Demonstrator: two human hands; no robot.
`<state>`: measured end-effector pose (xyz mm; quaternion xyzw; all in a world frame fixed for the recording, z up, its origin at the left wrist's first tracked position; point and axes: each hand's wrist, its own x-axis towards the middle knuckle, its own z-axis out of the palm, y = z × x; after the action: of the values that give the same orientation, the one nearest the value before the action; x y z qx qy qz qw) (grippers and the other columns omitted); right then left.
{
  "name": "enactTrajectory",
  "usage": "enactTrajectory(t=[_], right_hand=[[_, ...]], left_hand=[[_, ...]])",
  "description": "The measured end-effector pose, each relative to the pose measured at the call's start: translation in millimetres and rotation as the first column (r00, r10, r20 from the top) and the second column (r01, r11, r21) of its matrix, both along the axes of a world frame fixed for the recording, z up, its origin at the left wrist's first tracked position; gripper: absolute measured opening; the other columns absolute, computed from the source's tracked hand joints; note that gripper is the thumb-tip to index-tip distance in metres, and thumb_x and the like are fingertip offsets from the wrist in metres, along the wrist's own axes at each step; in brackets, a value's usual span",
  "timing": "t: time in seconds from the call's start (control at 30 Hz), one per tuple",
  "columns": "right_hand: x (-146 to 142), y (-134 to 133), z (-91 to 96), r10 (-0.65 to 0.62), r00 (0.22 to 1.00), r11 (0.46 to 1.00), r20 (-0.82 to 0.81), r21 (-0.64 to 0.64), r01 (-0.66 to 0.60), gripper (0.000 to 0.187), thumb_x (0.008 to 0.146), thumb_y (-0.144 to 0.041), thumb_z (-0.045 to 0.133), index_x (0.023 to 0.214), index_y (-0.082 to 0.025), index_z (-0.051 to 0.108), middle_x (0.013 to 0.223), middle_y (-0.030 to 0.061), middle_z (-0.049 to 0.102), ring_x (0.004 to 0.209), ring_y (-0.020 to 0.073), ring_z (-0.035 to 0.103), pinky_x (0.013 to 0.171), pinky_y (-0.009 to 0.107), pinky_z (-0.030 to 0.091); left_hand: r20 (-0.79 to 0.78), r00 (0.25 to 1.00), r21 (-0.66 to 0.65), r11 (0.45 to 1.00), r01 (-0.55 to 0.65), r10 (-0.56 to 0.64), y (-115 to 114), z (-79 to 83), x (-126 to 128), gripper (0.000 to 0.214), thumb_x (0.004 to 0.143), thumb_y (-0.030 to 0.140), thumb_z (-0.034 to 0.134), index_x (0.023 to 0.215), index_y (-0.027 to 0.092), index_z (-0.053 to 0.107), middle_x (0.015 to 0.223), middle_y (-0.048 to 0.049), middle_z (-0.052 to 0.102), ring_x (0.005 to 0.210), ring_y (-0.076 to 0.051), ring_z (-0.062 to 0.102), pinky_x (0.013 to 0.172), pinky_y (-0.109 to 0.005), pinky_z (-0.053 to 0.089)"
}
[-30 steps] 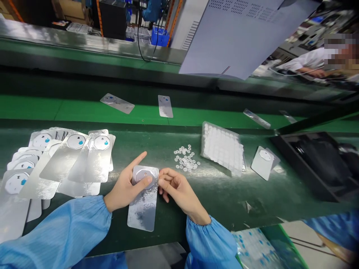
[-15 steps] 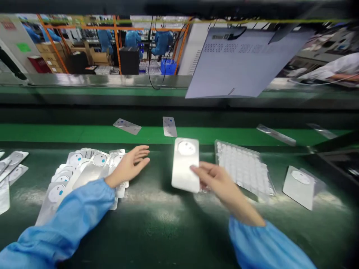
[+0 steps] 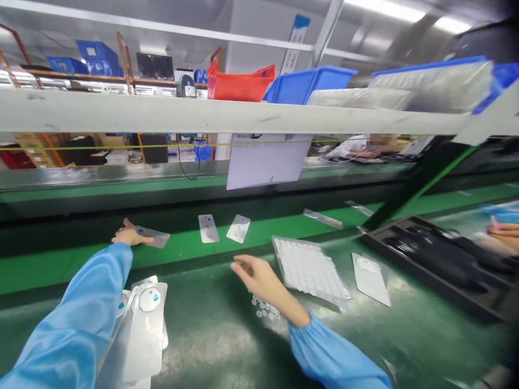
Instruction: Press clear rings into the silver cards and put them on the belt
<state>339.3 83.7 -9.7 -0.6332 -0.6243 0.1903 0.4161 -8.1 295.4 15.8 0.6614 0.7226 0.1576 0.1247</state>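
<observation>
My left hand [image 3: 130, 235] reaches over the green belt strip, its fingers apart around the left end of a flat silver card [image 3: 159, 239] with a round printed mark. Whether it touches the card is hard to see. My right hand [image 3: 259, 278] hovers over the dark green bench, thumb apart from its bent fingers, with nothing visible in it. Below it lie several small clear round pieces [image 3: 265, 309]. Just beyond it, a silver card [image 3: 239, 229] rests on the belt beside another card [image 3: 208, 229]. Under my left forearm is a stack of similar cards [image 3: 144, 340].
A clear tray of white pieces [image 3: 308, 270] sits right of my right hand. Further right are a loose card [image 3: 371, 281] and a black tray [image 3: 438, 265]. A white shelf beam [image 3: 203, 116] crosses above. A person's hand [image 3: 505, 235] shows at the right edge.
My right hand has let go of the silver card, which now lies on the belt. My left hand has moved forward to another card there. The view has tilted up.
</observation>
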Motion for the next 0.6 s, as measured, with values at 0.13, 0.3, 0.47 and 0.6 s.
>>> enactTrajectory(t=[0.13,0.3,0.47,0.6], right_hand=[[-17.9,-21.5,1.9,0.118,0.993,0.993,-0.016,0.007,-0.118,0.033,0.093,-0.044,0.060,0.098,-0.017,0.079,0.085,0.0086,0.079,0.073,0.0233,0.071,0.066,0.033,0.052],[-20.6,-40.0,-4.0,0.214,0.975,0.976,-0.059,-0.039,-0.216,0.037,0.098,-0.046,0.055,0.106,-0.019,0.079,0.098,0.0088,0.080,0.080,0.0227,0.072,0.064,0.030,0.052],[-22.1,-59.9,-41.1,0.276,0.959,0.956,-0.073,-0.087,-0.281,0.037,0.100,-0.046,0.052,0.104,-0.021,0.079,0.089,0.0062,0.080,0.066,0.0208,0.068,0.054,0.030,0.047],[-35.5,-71.5,-66.9,0.325,0.941,0.946,-0.091,0.039,-0.323,0.032,0.102,-0.042,0.053,0.101,-0.021,0.077,0.086,0.0060,0.078,0.067,0.0202,0.067,0.060,0.030,0.052]], left_hand=[[0.250,0.966,0.044,0.997,0.063,-0.072,-2.8,17.2,-15.8,0.089,0.062,0.040,0.087,0.136,0.001,0.056,0.115,-0.0268,0.072,0.114,-0.044,0.067,0.092,-0.051,0.057],[0.487,0.837,0.085,0.967,0.239,-0.250,-37.5,53.3,-45.7,0.078,0.071,0.042,0.084,0.138,0.013,0.058,0.116,-0.0134,0.075,0.105,-0.031,0.071,0.085,-0.040,0.060],[0.439,0.735,-0.276,0.701,0.658,-0.517,-105.2,71.5,-68.7,0.082,0.061,0.034,0.091,0.137,0.024,0.064,0.134,-0.0108,0.070,0.120,-0.035,0.067,0.097,-0.040,0.055],[0.040,0.911,-0.288,0.868,0.404,-0.411,-125.6,51.3,-46.1,0.097,0.057,0.035,0.092,0.147,0.019,0.056,0.151,-0.0173,0.057,0.139,-0.043,0.052,0.111,-0.047,0.044]])
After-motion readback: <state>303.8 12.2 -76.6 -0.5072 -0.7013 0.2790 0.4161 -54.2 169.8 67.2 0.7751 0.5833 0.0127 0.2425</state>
